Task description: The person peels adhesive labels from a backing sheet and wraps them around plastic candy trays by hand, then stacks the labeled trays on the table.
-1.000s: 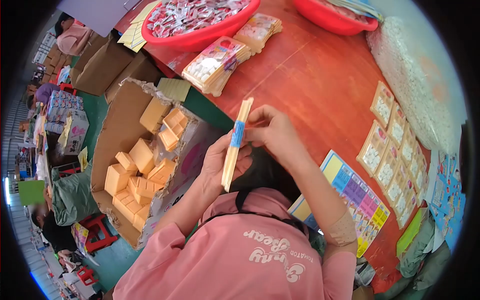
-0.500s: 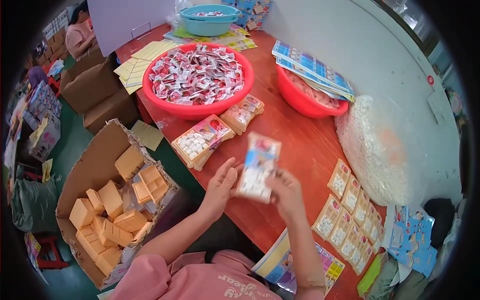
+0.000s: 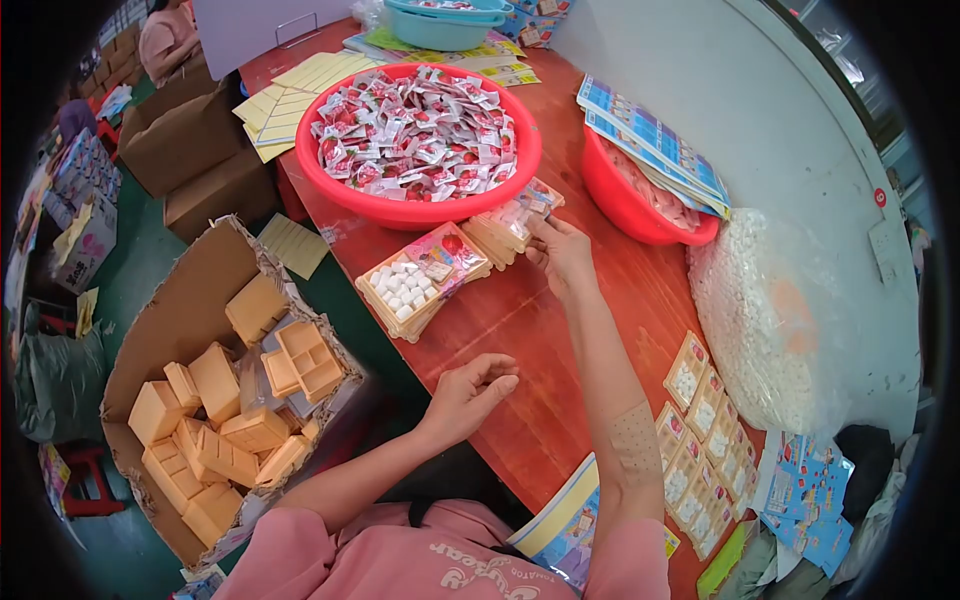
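Observation:
My right hand (image 3: pixel 562 258) reaches to a stack of small filled trays (image 3: pixel 495 232), its fingers pinching the near right edge of a tray there. Some of that tray is hidden by the hand. Just in front sits another stack of trays (image 3: pixel 425 275); the top one holds white marshmallow-like pieces and a pink strawberry-printed packet. My left hand (image 3: pixel 468 398) hovers at the table's front edge, fingers loosely curved, thumb apart, holding nothing. Behind both stacks stands a red basin (image 3: pixel 325 185) heaped with small strawberry-printed sachets.
Rows of filled trays (image 3: pixel 705 450) lie at right, beside a big bag of white pieces (image 3: pixel 765 320). A second red basin (image 3: pixel 625 210) carries printed sheets (image 3: pixel 655 140). At left, a cardboard box (image 3: pixel 165 330) contains orange compartment trays (image 3: pixel 215 385). A person (image 3: pixel 168 42) sits far left.
The filled tray that was between both hands has left them. My right hand has moved forward to the rear stack; my left hand stays near the table edge. The view has shifted slightly.

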Demonstrator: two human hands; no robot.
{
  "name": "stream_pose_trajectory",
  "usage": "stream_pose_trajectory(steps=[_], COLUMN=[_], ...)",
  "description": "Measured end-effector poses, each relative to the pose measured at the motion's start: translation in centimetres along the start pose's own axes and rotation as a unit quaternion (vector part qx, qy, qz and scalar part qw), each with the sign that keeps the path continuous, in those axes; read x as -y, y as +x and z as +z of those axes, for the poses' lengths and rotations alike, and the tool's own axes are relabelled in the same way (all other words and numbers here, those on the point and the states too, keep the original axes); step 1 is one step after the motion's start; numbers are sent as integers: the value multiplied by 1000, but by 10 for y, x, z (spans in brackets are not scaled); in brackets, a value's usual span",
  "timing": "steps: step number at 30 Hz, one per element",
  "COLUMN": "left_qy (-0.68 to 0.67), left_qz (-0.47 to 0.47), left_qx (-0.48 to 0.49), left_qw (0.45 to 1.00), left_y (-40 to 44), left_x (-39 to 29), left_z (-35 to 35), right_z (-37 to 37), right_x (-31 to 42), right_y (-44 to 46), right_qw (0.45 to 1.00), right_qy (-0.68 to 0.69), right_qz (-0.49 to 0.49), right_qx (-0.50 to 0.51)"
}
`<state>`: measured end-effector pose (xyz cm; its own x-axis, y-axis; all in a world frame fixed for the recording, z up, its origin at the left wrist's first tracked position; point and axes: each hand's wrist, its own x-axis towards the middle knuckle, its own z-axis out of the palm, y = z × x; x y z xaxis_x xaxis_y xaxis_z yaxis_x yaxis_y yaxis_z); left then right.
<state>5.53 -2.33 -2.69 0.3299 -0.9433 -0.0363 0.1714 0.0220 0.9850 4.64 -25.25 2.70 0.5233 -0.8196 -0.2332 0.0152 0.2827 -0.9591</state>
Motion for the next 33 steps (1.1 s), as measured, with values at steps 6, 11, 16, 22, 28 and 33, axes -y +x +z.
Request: stream_pose_trajectory(steps=[6, 11, 16, 22, 28, 33], left_qy=[14, 84, 231, 375, 496, 479], left_qz=[13, 46, 138, 322, 295, 231], left_qx=[-15, -45, -21, 221, 202, 247], left_qw=[1000, 994, 963, 840, 791, 810], left_y=[-1, 0, -14, -28, -27, -32], left_x=[0, 0, -20, -4, 10, 5], left_z=[3, 3, 36, 137, 156, 130], right_z=[0, -17, -99, -180, -187, -166], right_x=[-5, 20, 32, 2, -78, -97], right_y=[7, -33, -158, -320, -363, -356], right_qw=[984, 911, 940, 909, 853, 834], right_qy=[-176, -404, -323, -400, -447, -450], right_qz=[-33, -82, -103, -18, -160, -181], right_qx=[-18, -11, 32, -114, -215, -264])
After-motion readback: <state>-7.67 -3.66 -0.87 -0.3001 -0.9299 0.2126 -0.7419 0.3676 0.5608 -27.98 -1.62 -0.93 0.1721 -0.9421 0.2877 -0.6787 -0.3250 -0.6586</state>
